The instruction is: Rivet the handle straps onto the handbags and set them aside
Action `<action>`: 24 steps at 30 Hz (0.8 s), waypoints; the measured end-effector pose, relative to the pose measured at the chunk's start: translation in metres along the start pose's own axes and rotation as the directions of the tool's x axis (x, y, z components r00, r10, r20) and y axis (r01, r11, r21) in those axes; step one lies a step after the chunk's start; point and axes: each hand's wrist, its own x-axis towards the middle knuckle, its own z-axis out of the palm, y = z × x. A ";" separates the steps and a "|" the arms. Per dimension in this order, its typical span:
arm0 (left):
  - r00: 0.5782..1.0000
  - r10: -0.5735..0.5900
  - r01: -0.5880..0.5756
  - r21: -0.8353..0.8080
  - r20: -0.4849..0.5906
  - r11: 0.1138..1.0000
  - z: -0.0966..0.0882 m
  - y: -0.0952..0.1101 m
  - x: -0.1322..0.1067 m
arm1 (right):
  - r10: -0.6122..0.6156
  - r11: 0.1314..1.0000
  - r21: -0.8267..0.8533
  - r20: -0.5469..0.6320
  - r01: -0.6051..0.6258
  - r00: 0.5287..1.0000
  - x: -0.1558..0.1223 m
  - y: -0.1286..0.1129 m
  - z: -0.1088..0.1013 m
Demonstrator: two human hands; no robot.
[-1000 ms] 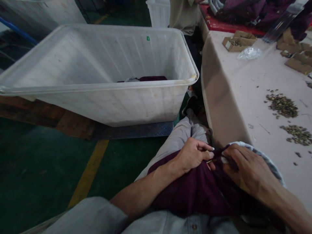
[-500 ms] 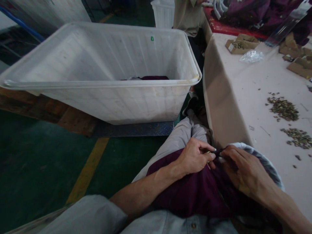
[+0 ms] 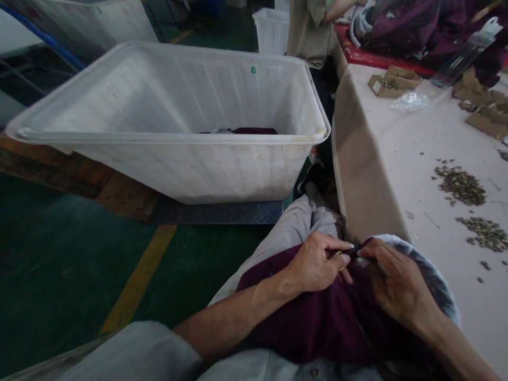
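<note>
A dark maroon garment [image 3: 317, 317] lies across my lap, its grey-white lining [image 3: 432, 270] showing at the right edge. My left hand [image 3: 317, 264] is closed, pinching the garment's top edge together with a small gold-coloured metal piece [image 3: 339, 255]. My right hand [image 3: 397, 286] is closed too, its fingers gripping the same fabric edge right beside the left fingertips. The two hands almost touch at the edge of the table.
A big white plastic tub [image 3: 178, 159] with dark cloth inside stands on a pallet ahead-left. The pink-covered table [image 3: 420, 137] at right bears piles of small metal parts [image 3: 460, 180], cardboard boxes [image 3: 391, 82] and a plastic bag. Another person [image 3: 309, 26] stands beyond.
My hands stay pinched on the garment's edge with only slight finger shifts. The view has tilted a little, so everything sits slightly lower in the picture.
</note>
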 end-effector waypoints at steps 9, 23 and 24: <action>0.996 0.047 -0.055 0.110 0.071 0.992 0.002 0.007 -0.003 | 0.066 0.989 0.132 -0.030 -0.061 0.997 -0.003 0.006 -0.005; 0.994 0.089 -0.093 0.068 0.061 0.993 0.005 0.002 -0.001 | 0.182 0.976 0.133 -0.052 -0.174 0.982 -0.002 0.001 -0.006; 0.994 0.091 -0.095 0.064 0.064 0.993 0.005 0.002 -0.001 | 0.201 0.971 0.138 -0.046 -0.193 0.978 -0.002 0.001 -0.006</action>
